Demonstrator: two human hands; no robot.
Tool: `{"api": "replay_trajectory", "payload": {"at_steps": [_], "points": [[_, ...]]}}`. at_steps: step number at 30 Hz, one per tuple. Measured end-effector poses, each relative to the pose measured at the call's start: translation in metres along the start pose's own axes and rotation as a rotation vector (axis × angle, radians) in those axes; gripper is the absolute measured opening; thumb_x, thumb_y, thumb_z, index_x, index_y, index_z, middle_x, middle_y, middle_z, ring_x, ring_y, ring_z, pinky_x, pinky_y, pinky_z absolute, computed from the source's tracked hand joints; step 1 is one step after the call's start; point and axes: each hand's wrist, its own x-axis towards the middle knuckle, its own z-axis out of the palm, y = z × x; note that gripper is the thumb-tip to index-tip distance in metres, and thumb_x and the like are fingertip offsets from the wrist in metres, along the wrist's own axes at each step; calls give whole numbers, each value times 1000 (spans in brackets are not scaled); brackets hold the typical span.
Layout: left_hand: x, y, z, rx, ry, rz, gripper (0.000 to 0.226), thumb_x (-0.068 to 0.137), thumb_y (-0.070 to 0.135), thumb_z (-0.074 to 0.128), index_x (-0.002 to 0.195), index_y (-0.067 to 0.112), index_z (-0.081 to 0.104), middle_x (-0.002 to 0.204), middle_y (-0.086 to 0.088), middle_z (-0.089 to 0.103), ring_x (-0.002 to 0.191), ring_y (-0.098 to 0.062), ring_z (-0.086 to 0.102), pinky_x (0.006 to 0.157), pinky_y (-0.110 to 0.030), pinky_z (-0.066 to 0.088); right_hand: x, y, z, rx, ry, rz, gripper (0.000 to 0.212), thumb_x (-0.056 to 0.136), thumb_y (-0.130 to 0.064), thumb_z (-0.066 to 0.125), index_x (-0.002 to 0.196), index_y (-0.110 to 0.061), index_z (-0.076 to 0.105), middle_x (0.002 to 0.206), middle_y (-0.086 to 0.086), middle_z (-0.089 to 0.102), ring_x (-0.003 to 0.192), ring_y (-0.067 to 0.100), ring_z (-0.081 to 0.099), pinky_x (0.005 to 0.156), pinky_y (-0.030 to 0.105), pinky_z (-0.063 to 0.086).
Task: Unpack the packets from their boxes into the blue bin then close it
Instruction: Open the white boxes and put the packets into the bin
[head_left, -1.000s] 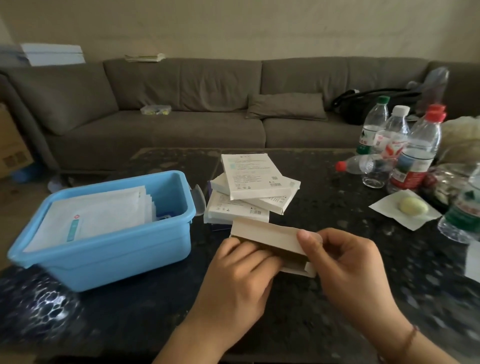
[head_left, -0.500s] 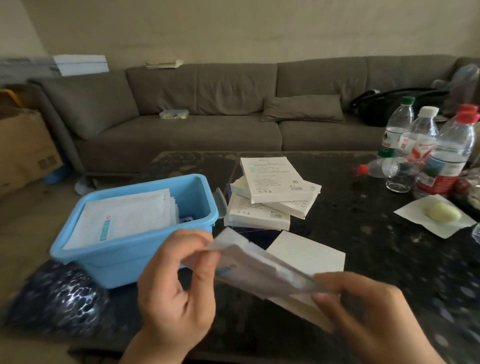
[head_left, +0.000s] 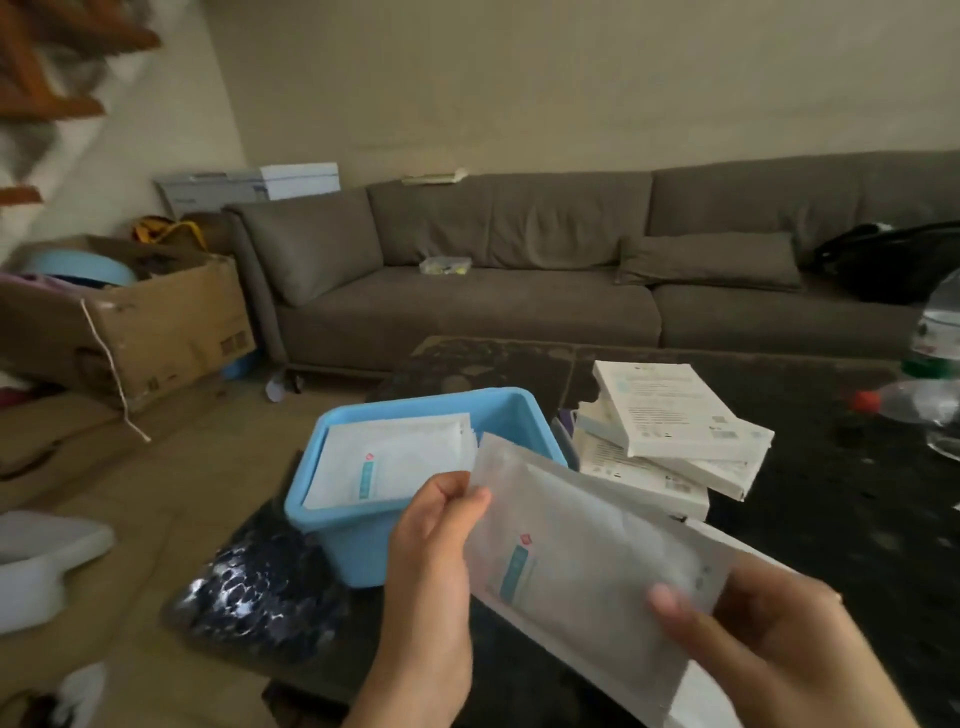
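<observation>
Two hands hold one flat packet (head_left: 582, 551) just in front of the blue bin (head_left: 363, 540). The left hand (head_left: 431, 551) pinches the packet's left edge, thumb on top and fingers curled behind; the right hand (head_left: 769, 629) grips its lower right corner, thumb pressed on the face. The packet is a thin rectangular pouch of whitish, slightly translucent paper or film with a teal strip and a small red mark near its left end; motion blur smears any print.

The bin is smooth, light-blue plastic, rectangular with rounded corners and a rolled rim, its top open. Inside it lies a stack of like packets (head_left: 389, 462), the top one showing the same teal strip. Just right of the bin sits a loose pile of flat white cardboard boxes (head_left: 670, 426), askew on one another, with fine printing too small to read.

The bin stands on a dark, speckled, glossy table (head_left: 831, 519). Behind the bin runs a long grey-brown fabric sofa (head_left: 519, 291) with a loose cushion (head_left: 711, 260), against a plain beige wall. Far left of the bin, on the tan floor, is an open brown cardboard carton (head_left: 156, 322) with a string hanging from it.

Far right of the bin, clear plastic bottles (head_left: 930, 410) are cut off by the frame edge. A white shape below the packet is mostly hidden by it and by the right hand; I cannot tell what it is.
</observation>
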Motion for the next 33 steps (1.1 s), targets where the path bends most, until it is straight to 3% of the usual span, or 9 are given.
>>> {"api": "replay_trajectory", "payload": {"at_steps": [2, 5, 11, 13, 16, 22, 24, 28, 33], "points": [[1, 10, -9, 47, -33, -20, 39, 63, 54, 67, 98, 36, 67, 108, 2, 71, 108, -23, 65, 97, -52, 52, 21, -10, 3, 13, -5, 89, 17, 72, -33, 73, 87, -25, 74, 73, -14, 76, 68, 1, 71, 61, 15, 55], [8, 27, -30, 40, -74, -79, 52, 63, 50, 69, 112, 33, 62, 114, -5, 71, 109, -28, 67, 95, -58, 52, 40, -22, 2, -67, -145, 175, 8, 84, -24, 68, 91, -24, 71, 75, -12, 76, 70, 7, 73, 61, 20, 57], [24, 48, -60, -120, -66, -145, 21, 86, 32, 62, 105, 25, 70, 102, -12, 75, 100, -34, 71, 88, -54, 55, 87, -45, 21, 104, -221, 200, 25, 86, -27, 66, 111, -27, 64, 96, -5, 77, 87, 15, 75, 79, 39, 61], [43, 55, -67, 21, 160, 22, 13, 93, 25, 61, 87, 26, 72, 89, -1, 76, 89, -22, 73, 78, -43, 58, 117, -54, 36, 169, -146, 214, 26, 88, -28, 67, 113, -25, 65, 100, -5, 76, 90, 16, 74, 84, 42, 60], [72, 66, -81, 266, 388, 258, 12, 95, 17, 59, 88, 23, 66, 90, 0, 71, 84, -14, 66, 70, -29, 51, 162, -57, 65, 158, -98, 208, 32, 92, -27, 66, 123, -19, 63, 112, 2, 71, 98, 21, 70, 86, 43, 59], [105, 52, -103, 890, 277, 369, 9, 97, 25, 57, 103, 31, 59, 97, 15, 61, 89, -3, 60, 59, -14, 40, 199, -50, 106, 30, -140, 233, 33, 94, -21, 63, 125, -11, 57, 116, 7, 66, 97, 22, 65, 66, 27, 59], [109, 46, -106, 1015, 160, 374, 18, 98, 30, 54, 116, 31, 56, 111, 12, 57, 95, -4, 57, 65, -14, 42, 201, -49, 108, -77, -126, 191, 36, 94, -22, 63, 127, -12, 54, 118, 6, 64, 96, 19, 63, 62, 23, 56], [119, 45, -105, 1194, -42, 388, 40, 96, 41, 54, 135, 31, 49, 140, 15, 45, 126, -8, 45, 100, -28, 43, 199, -50, 103, -430, -154, 52, 53, 94, -33, 61, 140, -20, 38, 123, 5, 57, 100, 18, 60, 76, 27, 58], [127, 55, -95, 1520, -125, 404, 54, 97, 53, 45, 146, 33, 35, 151, 12, 35, 138, -15, 31, 116, -45, 25, 198, -47, 100, -745, -156, -61, 56, 98, -42, 50, 145, -19, 32, 133, 7, 57, 112, 23, 60, 94, 33, 51]]}}
